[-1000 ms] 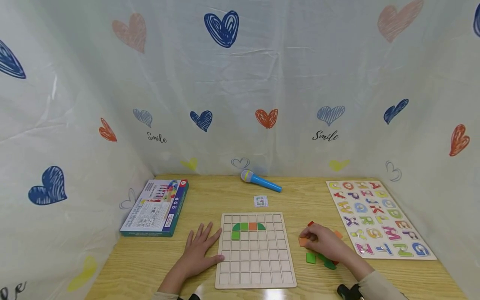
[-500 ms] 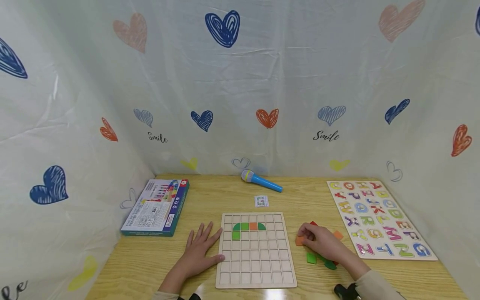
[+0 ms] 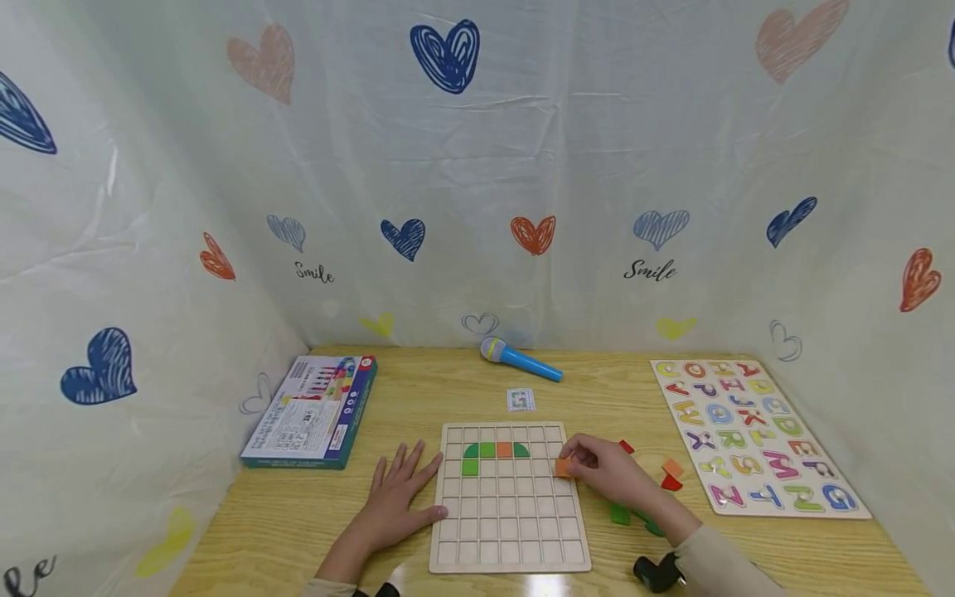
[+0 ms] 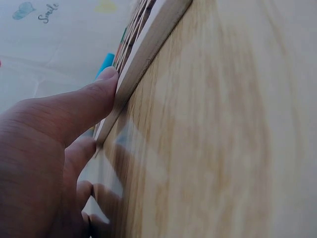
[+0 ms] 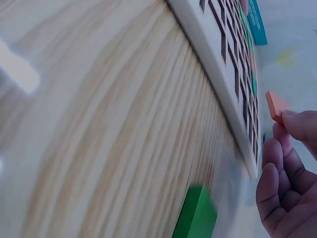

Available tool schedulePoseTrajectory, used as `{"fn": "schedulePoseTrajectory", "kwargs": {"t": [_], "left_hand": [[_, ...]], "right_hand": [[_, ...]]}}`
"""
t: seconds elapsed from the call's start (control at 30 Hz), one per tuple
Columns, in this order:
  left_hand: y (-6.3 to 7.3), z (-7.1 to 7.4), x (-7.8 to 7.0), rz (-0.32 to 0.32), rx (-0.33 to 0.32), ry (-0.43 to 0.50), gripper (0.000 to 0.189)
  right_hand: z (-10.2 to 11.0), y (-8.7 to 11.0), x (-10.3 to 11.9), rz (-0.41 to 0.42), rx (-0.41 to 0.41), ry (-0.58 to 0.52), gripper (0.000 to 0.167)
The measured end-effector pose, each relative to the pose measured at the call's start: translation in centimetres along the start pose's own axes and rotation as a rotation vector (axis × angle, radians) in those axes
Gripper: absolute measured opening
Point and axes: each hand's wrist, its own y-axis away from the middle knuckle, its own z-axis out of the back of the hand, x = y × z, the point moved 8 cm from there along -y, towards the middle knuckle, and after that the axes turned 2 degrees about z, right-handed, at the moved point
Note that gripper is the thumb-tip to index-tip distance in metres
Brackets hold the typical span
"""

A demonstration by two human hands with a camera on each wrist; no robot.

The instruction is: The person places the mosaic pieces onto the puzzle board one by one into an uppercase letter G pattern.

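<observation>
A wooden grid board lies in the middle of the table. Near its top, a row of green and orange tiles fills several cells, with one green square tile below the row's left end. My right hand pinches an orange square tile between thumb and fingertip at the board's right edge; the right wrist view shows this orange tile held up off the board. My left hand lies with fingers spread at the board's left side, its thumb touching the edge.
Loose green tiles, red tiles and an orange tile lie right of the board. Behind it are a small pattern card and a blue toy microphone. A box stands left, an alphabet board right.
My right hand has lifted the orange square tile from the loose pile and carried it left to the board's right edge. The left hand has stayed in place.
</observation>
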Motion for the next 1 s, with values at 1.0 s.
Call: {"fn": "schedulePoseTrajectory", "kwargs": {"t": [1.0], "left_hand": [[0.0,0.2,-0.2,-0.014,-0.009,0.002,0.08]], "right_hand": [[-10.3,-5.7,8.1,0.108,0.122,-0.061,0.006]]}}
